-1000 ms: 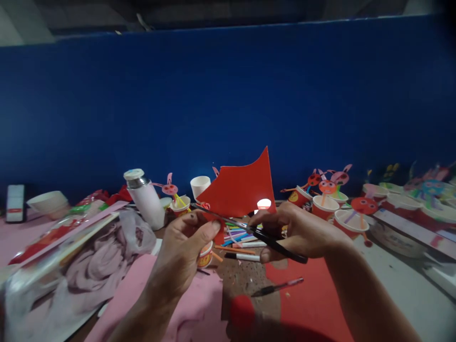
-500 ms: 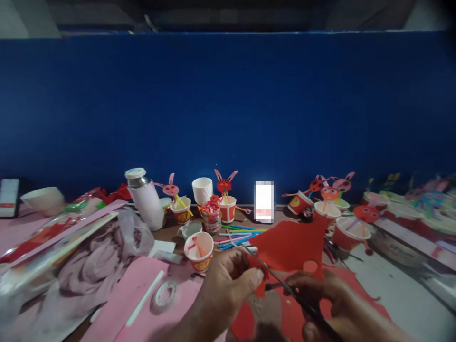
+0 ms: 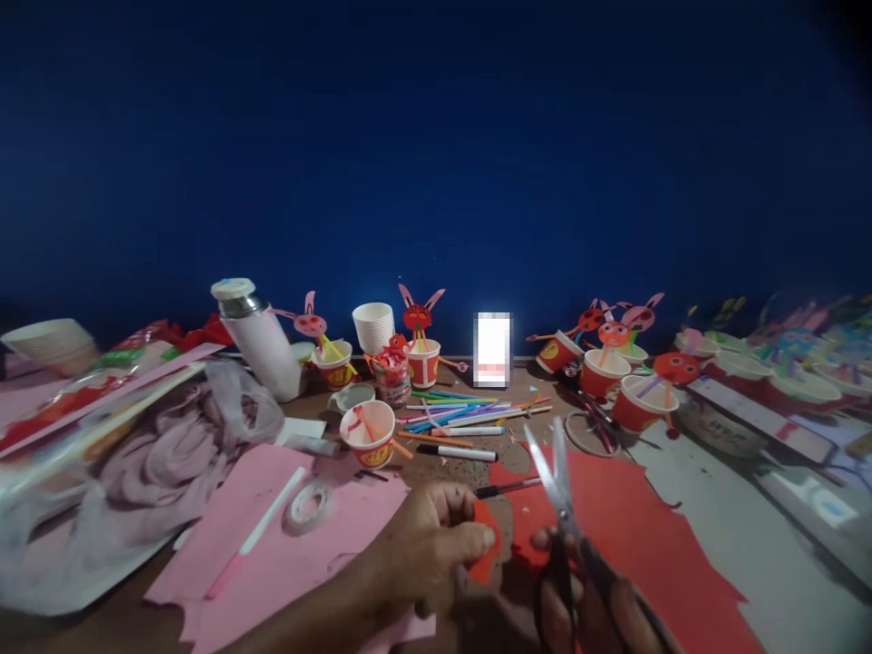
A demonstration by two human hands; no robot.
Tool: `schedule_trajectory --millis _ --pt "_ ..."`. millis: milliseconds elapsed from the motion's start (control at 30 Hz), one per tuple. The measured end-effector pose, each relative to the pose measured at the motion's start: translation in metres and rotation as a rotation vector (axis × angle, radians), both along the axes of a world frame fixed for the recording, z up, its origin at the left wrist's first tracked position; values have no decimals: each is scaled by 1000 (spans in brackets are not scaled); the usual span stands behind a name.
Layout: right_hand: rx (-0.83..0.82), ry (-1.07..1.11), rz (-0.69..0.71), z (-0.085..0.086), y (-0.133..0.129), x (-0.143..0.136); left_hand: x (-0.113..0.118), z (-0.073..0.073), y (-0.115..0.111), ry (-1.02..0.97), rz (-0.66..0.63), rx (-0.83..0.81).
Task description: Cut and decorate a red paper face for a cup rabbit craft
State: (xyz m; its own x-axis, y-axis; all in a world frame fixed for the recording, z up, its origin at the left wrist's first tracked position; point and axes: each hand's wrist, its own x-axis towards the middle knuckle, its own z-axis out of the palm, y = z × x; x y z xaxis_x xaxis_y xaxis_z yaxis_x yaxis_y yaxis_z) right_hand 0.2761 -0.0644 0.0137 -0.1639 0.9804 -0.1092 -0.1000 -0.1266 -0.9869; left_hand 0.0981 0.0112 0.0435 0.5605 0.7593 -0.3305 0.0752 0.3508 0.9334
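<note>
Holding was split across both hands. A small red paper piece (image 3: 486, 545) was pinched by the left hand (image 3: 436, 545), fingers narrowed on it, thumb on the near face, low over the bench (image 3: 429, 477). The scissors (image 3: 561, 509) were gripped by the right hand (image 3: 592, 599), apart from the paper; fingers were curled on the handles, blades slightly parted and pointed up and away. Exact finger-to-loop fit couldn't be told, partly cut off by the frame. The edge of the paper was probably left free by that pinch for blade access; blades were likely angled for thumb clearance.

A red sheet (image 3: 633, 545) was spread at right, a pink sheet (image 3: 224, 527) at left, pinned under a tape roll (image 3: 309, 507), perhaps just parked there. Coloured sticks (image 3: 453, 416) and a marker (image 3: 458, 453) were grouped beyond the hands, presumably for easy reach. Brown bench surface was littered with scraps. Decorated cups (image 3: 423, 368) were stood along the back, backed by a blue wall (image 3: 436, 182). Room was dimly lit.
</note>
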Motion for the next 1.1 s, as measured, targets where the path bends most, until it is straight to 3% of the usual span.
schedule_trajectory --millis 300,567,867,1100 --pt "45 -31 135 45 47 -22 -25 17 0 -97 -95 78" --pt "13 17 192 40 61 -37 -32 15 9 -21 -103 129" --pt "209 -302 211 45 74 -37 -25 13 22 52 -112 169" --pt "215 -241 100 42 81 -40 -29 9 28 1 -62 171"
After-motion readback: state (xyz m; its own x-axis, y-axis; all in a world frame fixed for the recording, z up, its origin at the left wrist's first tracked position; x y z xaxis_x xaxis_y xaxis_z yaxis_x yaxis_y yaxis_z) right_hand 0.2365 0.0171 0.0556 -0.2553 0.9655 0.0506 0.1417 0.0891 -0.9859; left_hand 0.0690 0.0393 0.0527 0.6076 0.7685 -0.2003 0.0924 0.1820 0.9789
